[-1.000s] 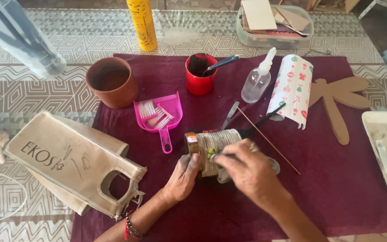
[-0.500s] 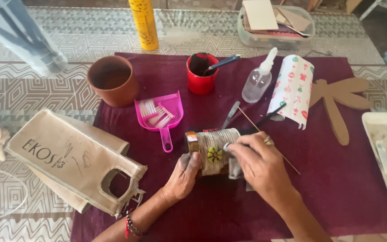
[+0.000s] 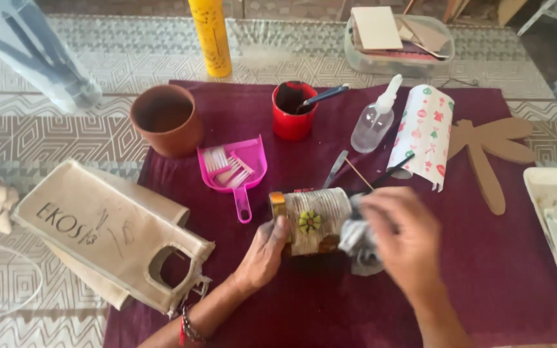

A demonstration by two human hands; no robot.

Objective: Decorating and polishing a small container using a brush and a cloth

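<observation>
- Two hands work on one jar (image 3: 314, 221) lying on its side on the dark red cloth (image 3: 485, 277).
- Left hand (image 3: 264, 254) is curled around the jar's capped end, steadying it.
- Right hand (image 3: 407, 238) is closed on a grey rag (image 3: 356, 243), pressed against the jar's other end.
- Just behind lie a pink dustpan (image 3: 240, 164), a red cup (image 3: 293, 111) and a spray bottle (image 3: 374, 119).

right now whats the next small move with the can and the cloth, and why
Probably turn the can a little with the left hand. The right hand presses a grey cloth against one end, and the can lies on its side, so only part of it faces the cloth.
</observation>
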